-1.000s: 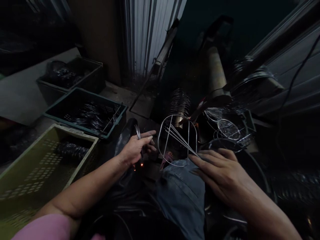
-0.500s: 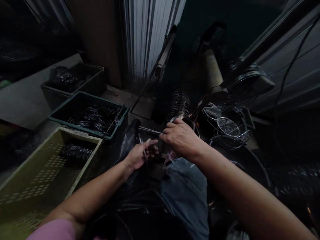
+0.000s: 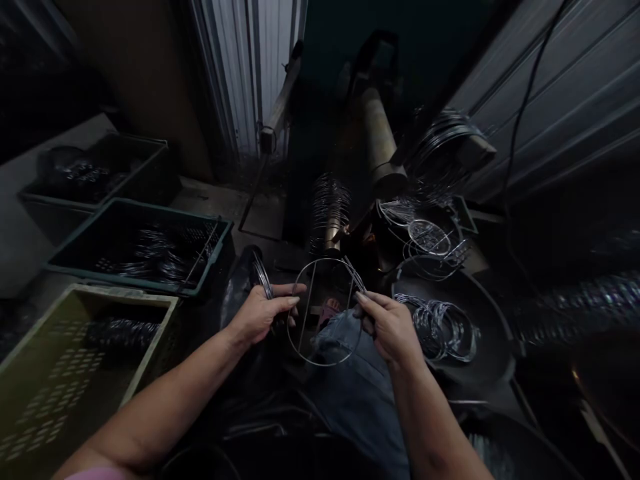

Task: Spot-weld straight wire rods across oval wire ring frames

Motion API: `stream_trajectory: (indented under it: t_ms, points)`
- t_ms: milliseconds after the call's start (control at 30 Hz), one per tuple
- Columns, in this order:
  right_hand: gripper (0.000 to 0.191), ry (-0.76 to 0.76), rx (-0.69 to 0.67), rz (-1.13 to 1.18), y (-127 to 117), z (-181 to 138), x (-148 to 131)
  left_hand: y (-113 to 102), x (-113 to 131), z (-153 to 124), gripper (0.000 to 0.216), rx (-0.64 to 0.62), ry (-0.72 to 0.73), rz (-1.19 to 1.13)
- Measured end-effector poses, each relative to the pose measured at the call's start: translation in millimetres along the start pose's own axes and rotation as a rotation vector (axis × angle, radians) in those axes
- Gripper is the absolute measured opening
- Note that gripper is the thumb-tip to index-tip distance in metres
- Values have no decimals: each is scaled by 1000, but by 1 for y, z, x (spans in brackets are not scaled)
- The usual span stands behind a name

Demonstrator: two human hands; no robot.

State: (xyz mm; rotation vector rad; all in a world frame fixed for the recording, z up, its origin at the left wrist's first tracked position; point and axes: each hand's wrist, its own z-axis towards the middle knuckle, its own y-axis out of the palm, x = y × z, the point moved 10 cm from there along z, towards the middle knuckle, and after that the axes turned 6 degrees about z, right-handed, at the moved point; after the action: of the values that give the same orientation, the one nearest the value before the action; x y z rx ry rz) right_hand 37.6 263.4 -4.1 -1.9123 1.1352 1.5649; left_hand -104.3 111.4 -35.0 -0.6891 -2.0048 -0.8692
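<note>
Both hands work close together at 6 o'clock, above the denim-clad lap (image 3: 345, 380). The left hand (image 3: 260, 315) is narrowly closed around a bundle of short bright wires (image 3: 263, 277), which sticks up past the thumb side. The right hand (image 3: 390, 327) pinches the upper right of an oval wire hoop (image 3: 325, 360), with a few straight wire ends fanning up from the grip. The hoop hangs upright between the hands, with a straight wire crossing its middle. Its left edge lies just beside the left fingers, though whether they bear any of its weight cannot be told.

The step in hand appears to be fitting straight wires across the hoop. With both hands occupied, the next move calls for a steady hold on the hoop and one more wire drawn from the left hand's bundle.

At 4 o'clock, a black round pan (image 3: 500, 353) holds a loose heap of wire rings (image 3: 440, 330). Rings are stacked on a spindle (image 3: 327, 217) at 12 o'clock. Perforated plastic crates sit at 8 and 9 o'clock: olive (image 3: 125, 293) and teal (image 3: 140, 203), both holding dark coils of wire.
</note>
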Motion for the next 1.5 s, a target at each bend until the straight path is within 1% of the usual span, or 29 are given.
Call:
stream_trajectory:
  t_ms: [67, 267, 433, 533, 833, 933, 1000, 1100, 1267, 1400, 1500]
  points:
    - [27, -29, -4, -6, 0, 8, -9, 2, 5, 3, 37, 10, 11, 8]
    - [29, 35, 2, 155, 7, 30, -23, 0, 23, 11, 36, 65, 30, 16]
    - [32, 36, 35, 157, 15, 47, -39, -1, 41, 17, 36, 102, 58, 9]
    - [32, 27, 61, 150, 16, 53, -45, 2, 50, 17, 34, 98, 77, -3]
    - [27, 30, 65, 172, 18, 62, -47, 6, 57, 18, 34, 92, 98, -44]
    - [27, 49, 38, 197, 21, 62, -44, 6, 57, 18, 34, 87, 91, -42]
    - [27, 28, 23, 210, 21, 60, -43, 4, 57, 17, 34, 97, 92, -36]
    - [28, -15, 43, 204, 12, 49, -42, 7, 54, 17, 33, 85, 85, -17]
    - [30, -9, 106, 233, -15, 32, -36, 31, 47, 23, 32, -18, 47, 33]
    - [33, -24, 156, 232, -33, 32, -43, 48, 54, 31, 29, -41, 57, 32]
    - [33, -42, 192, 232, -41, 35, -50, 59, 57, 36, 29, -64, 42, 31]
